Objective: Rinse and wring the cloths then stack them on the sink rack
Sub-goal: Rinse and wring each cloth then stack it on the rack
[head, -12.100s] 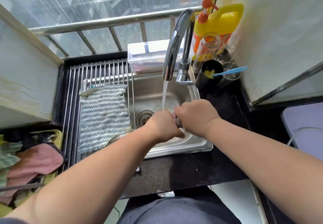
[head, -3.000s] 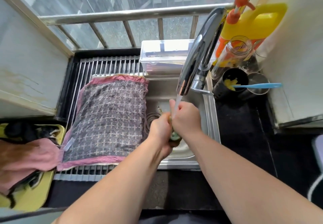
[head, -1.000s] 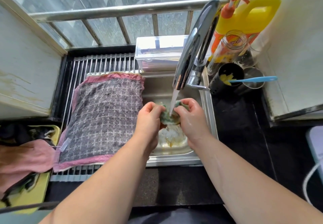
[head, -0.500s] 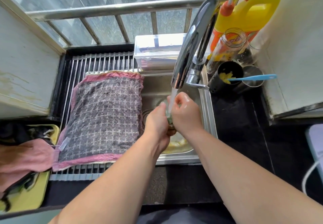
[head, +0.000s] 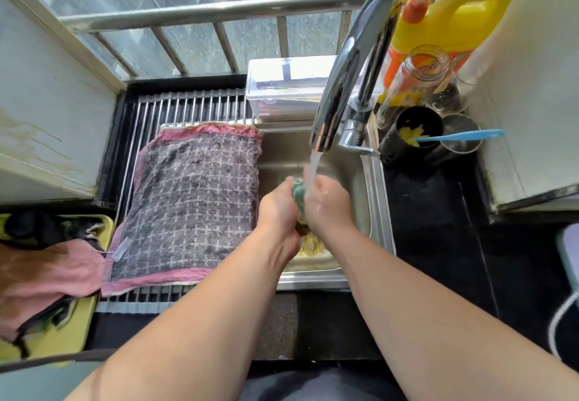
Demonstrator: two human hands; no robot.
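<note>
Green cloth (head: 298, 194) was bunched into a tight roll over the sink basin (head: 380, 212), its upper end right in the stream (head: 313, 165) from the faucet (head: 347, 65). Left hand (head: 277, 209) clenched it from 9 o'clock and right hand (head: 329, 206) from 3 o'clock, fists close together. Water also ran over the right hand.

My read: rinse/wring in progress, and the cloth wasn't ready to stack. Yellowish residue (head: 310, 244) sat in the basin just below the hands at 6 o'clock; couldn't tell what it was.

How I'd have run it:
- A tight roll probably wetted only on the outside, so it needed opening under the stream first.
- After that, re-roll and twist the fists in opposite senses, low in the basin so runoff stayed off the counter.
- The final wring belonged clear of the stream, or the cloth would have soaked right back.
- It had to be kept off that residue.

Checked cloth (head: 194, 206), grey with a pink border, lay flat on the sink rack (head: 188, 109) at 9 o'clock of the basin. That looked like the stack base, with the green one due flat on top, edges inside the rack. Further out at 9 o'clock, a pink cloth (head: 47, 275) lay on a yellow tray (head: 72, 331), likely next in line. Black cup (head: 416, 131) and glass jar (head: 416, 78) stood near the faucet at 2 o'clock and were a knock risk.
</note>
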